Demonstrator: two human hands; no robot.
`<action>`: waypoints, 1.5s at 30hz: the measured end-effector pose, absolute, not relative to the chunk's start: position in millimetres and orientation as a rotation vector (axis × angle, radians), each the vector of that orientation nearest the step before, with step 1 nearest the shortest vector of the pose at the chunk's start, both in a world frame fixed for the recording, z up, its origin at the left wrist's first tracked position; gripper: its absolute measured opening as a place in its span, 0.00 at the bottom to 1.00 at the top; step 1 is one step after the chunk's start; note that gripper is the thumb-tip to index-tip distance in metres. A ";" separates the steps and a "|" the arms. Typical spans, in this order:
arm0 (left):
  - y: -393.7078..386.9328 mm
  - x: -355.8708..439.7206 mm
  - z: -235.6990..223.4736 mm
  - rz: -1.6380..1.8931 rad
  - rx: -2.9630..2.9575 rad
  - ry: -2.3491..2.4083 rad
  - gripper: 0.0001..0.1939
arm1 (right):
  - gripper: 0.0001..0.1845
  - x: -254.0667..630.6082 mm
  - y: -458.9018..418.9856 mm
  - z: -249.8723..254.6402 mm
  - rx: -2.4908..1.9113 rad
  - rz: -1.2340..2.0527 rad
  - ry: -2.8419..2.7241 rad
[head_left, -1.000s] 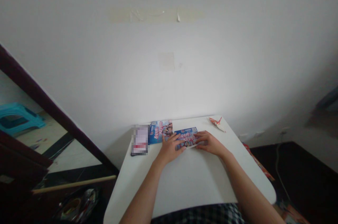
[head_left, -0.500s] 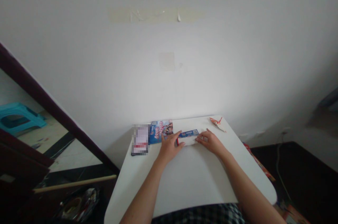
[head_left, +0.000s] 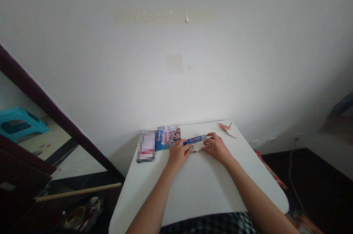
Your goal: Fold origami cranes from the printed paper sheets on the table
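**Both hands on a folded sheet**

The left hand [head_left: 178,153] has its fingers and thumb on the sheet's left end; the right hand [head_left: 218,149] curls at the right end, fingers bent. Whether either hand pinches or merely presses cannot be told. The sheet [head_left: 196,145] lies between them on the rear half of the white table [head_left: 204,190], blue printed strip at the back, pale strip in front.

Taking the sheet as centre: a blue printed leaflet [head_left: 166,134] lies between nine and ten o'clock, its near right corner partly covered by the left hand. Beyond it, at nine, is a dark-edged flat object [head_left: 147,145], face pixelated. A red-and-white folded paper bird [head_left: 226,128] sits at two o'clock, apart from the right hand. The wall [head_left: 234,61] stands at twelve. Off the table, a pale pole [head_left: 82,191] lies at eight.
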State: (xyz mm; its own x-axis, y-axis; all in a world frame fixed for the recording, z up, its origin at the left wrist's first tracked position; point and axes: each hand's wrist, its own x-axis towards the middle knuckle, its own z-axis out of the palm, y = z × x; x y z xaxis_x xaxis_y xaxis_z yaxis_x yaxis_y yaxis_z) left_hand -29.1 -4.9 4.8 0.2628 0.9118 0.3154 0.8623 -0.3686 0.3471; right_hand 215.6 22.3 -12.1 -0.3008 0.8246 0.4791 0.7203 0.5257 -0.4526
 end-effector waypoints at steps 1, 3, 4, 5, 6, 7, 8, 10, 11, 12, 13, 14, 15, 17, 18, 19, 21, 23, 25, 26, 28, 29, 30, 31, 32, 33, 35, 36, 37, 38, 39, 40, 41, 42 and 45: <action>-4.8 -29.2 4.2 0.716 2.408 1.699 0.12 | 0.09 216.5 22.3 -12.3 -1.236 0.199 -2.099; -4.9 -29.1 3.1 0.709 2.404 1.702 0.12 | 0.10 218.0 22.9 -13.2 -1.223 0.202 -2.107; -4.9 -29.0 2.6 0.705 2.402 1.709 0.12 | 0.10 218.6 23.4 -13.8 -1.223 0.202 -2.109; -4.9 -28.8 2.1 0.702 2.399 1.718 0.13 | 0.10 218.9 23.9 -14.4 -1.227 0.201 -2.111; -4.9 -28.6 1.8 0.700 2.394 1.729 0.13 | 0.10 219.1 24.4 -15.0 -1.233 0.199 -2.114; -4.8 -28.5 1.4 0.699 2.390 1.738 0.13 | 0.10 219.1 25.0 -15.6 -1.238 0.197 -2.117; -4.7 -28.4 1.1 0.699 2.385 1.744 0.13 | 0.11 218.8 25.5 -16.1 -1.239 0.195 -2.122; -4.2 -28.4 0.5 0.703 2.379 1.751 0.14 | 0.11 217.7 26.1 -16.9 -1.238 0.193 -2.132; -3.9 -28.4 0.2 0.706 2.379 1.753 0.14 | 0.12 216.9 26.3 -17.2 -1.240 0.191 -2.133; -3.5 -28.3 0.0 0.708 2.380 1.756 0.15 | 0.12 216.1 26.2 -17.3 -1.244 0.188 -2.133; -3.0 -28.3 -0.3 0.708 2.381 1.762 0.15 | 0.13 215.3 26.0 -17.3 -1.250 0.186 -2.132; -2.5 -28.1 -0.5 0.706 2.382 1.766 0.15 | 0.14 214.5 25.7 -17.2 -1.257 0.184 -2.130; -2.1 -28.0 -0.7 0.702 2.384 1.769 0.16 | 0.15 213.8 25.3 -17.1 -1.266 0.182 -2.123; -1.2 -27.6 -1.0 0.694 2.387 1.771 0.16 | 0.17 212.6 24.4 -16.7 -1.283 0.180 -2.100; -0.8 -27.5 -1.2 0.692 2.389 1.773 0.16 | 0.18 212.2 24.2 -16.6 -1.293 0.182 -2.085; -0.3 -27.4 -1.3 0.690 2.391 1.776 0.17 | 0.17 211.8 24.0 -16.4 -1.304 0.184 -2.070; 0.6 -27.4 -1.5 0.692 2.394 1.787 0.17 | 0.15 211.1 24.0 -15.9 -1.322 0.193 -2.052; 1.6 -27.2 -1.3 0.691 2.397 1.799 0.17 | 0.12 210.5 23.9 -15.2 -1.331 0.201 -2.053; 2.5 -26.9 -0.9 0.693 2.398 1.808 0.16 | 0.11 210.2 23.5 -14.3 -1.337 0.195 -2.064; 2.9 -26.6 -0.7 0.694 2.398 1.813 0.16 | 0.11 210.2 23.2 -14.0 -1.342 0.187 -2.069; 3.8 -26.2 -0.6 0.703 2.402 1.821 0.16 | 0.11 210.3 22.7 -14.0 -1.354 0.168 -2.078; 4.2 -26.1 -0.8 0.707 2.406 1.823 0.16 | 0.12 210.4 22.5 -14.3 -1.362 0.160 -2.081; 4.8 -26.0 -1.3 0.712 2.410 1.826 0.16 | 0.12 210.4 22.4 -14.7 -1.370 0.153 -2.083; 5.4 -26.1 -2.0 0.717 2.414 1.829 0.16 | 0.12 210.3 22.3 -15.1 -1.377 0.148 -2.083; 6.0 -26.3 -2.8 0.723 2.419 1.830 0.16 | 0.13 210.0 22.2 -15.5 -1.384 0.145 -2.082; 6.7 -26.5 -3.7 0.728 2.424 1.831 0.16 | 0.13 209.7 22.0 -15.7 -1.390 0.143 -2.081; 8.1 -26.8 -5.3 0.739 2.435 1.835 0.16 | 0.13 208.9 21.5 -15.2 -1.404 0.141 -2.078; 8.6 -26.9 -5.8 0.742 2.440 1.837 0.16 | 0.14 208.6 21.1 -14.6 -1.413 0.142 -2.081; 9.1 -26.9 -5.9 0.741 2.444 1.837 0.16 | 0.14 208.3 20.8 -13.9 -1.424 0.143 -2.085; 9.3 -26.8 -5.8 0.738 2.445 1.837 0.16 | 0.14 208.0 20.5 -13.1 -1.435 0.143 -2.090; 9.5 -26.6 -5.4 0.734 2.445 1.837 0.16 | 0.14 207.8 20.2 -12.4 -1.447 0.143 -2.095; 9.5 -26.4 -4.8 0.731 2.444 1.838 0.16 | 0.14 207.6 20.0 -11.8 -1.457 0.142 -2.098; 9.5 -26.1 -4.1 0.728 2.442 1.839 0.16 | 0.14 207.5 19.9 -11.3 -1.464 0.143 -2.100; 9.5 -25.7 -3.4 0.724 2.441 1.842 0.16 | 0.14 207.3 19.8 -10.9 -1.467 0.146 -2.099; 9.6 -25.0 -2.6 0.716 2.438 1.854 0.16 | 0.14 206.5 19.4 -9.8 -1.467 0.168 -2.087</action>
